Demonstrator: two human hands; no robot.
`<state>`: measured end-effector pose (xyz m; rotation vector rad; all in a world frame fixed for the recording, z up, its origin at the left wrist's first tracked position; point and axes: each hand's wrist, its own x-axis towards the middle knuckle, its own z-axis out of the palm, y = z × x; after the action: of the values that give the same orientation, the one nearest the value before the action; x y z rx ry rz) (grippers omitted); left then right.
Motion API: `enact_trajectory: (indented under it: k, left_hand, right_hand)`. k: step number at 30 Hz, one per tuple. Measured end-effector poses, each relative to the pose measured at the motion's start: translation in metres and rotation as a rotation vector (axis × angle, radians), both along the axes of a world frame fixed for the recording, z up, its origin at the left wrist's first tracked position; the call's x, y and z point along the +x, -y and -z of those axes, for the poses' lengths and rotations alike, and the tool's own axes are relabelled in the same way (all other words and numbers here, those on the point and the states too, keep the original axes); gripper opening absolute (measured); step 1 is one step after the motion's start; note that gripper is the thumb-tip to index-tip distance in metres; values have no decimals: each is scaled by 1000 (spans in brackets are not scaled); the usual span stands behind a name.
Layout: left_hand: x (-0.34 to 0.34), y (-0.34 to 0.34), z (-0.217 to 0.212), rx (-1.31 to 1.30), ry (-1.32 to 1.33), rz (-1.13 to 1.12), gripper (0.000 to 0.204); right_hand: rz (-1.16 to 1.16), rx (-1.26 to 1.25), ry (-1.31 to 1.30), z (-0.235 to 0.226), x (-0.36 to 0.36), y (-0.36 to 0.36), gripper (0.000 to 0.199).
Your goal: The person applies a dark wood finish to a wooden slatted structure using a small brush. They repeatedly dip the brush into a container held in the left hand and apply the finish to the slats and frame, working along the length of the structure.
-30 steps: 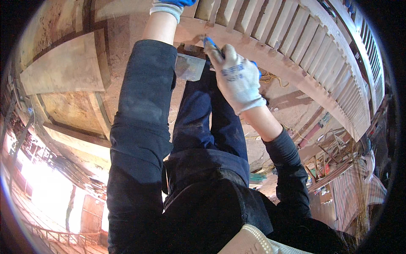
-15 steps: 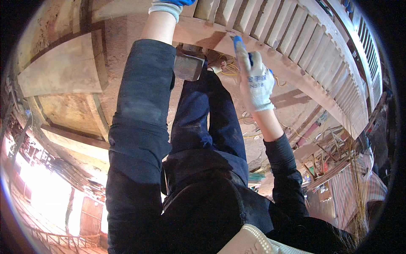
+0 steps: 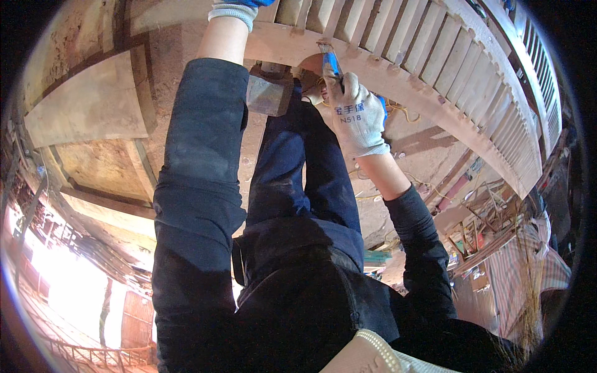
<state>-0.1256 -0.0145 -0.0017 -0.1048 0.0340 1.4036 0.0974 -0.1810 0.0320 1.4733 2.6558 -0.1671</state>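
My right hand (image 3: 356, 118), in a white knit glove with blue on the palm side, has its fingers closed around a slim blue-and-grey tool (image 3: 330, 64). The tool's kind I cannot make out; its brownish tip meets the near rail of a long pale slatted frame (image 3: 373, 62). At the top edge, my left hand (image 3: 245, 2) is cut off by the picture, leaving a white cuff and some blue of the glove. It is nearest the left part of the slatted frame, and its fingers are hidden.
A grey block-like piece (image 3: 267, 93) stands beside my legs, below the frame. Yellow cord (image 3: 404, 112) lies on the ground to the right. Flat panels (image 3: 87, 99) are on the left. A second slatted piece (image 3: 541, 81) lies beyond, with a striped cloth (image 3: 504, 273) at lower right.
My right hand has moved left and slightly up along the frame's near rail, with the blue-and-grey tool now showing more clearly. My left arm has shifted slightly left.
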Motion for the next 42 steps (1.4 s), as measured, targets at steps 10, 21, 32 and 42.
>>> enact_trajectory:
  k: [10, 21, 32, 42]
  left_hand:
    - [7, -2, 1, 3, 60, -9, 76]
    - [2, 0, 3, 15, 42, 3, 78]
    - [2, 0, 2, 49, 100, 21, 75]
    - [4, -1, 3, 46, 119, 42, 77]
  right_hand:
    - [66, -143, -42, -14, 8, -1, 52]
    - [931, -970, -998, -24, 30, -57, 31]
    - [826, -725, -768, -30, 26, -61, 28]
    - [42, -142, -150, -25, 30, -30, 46]
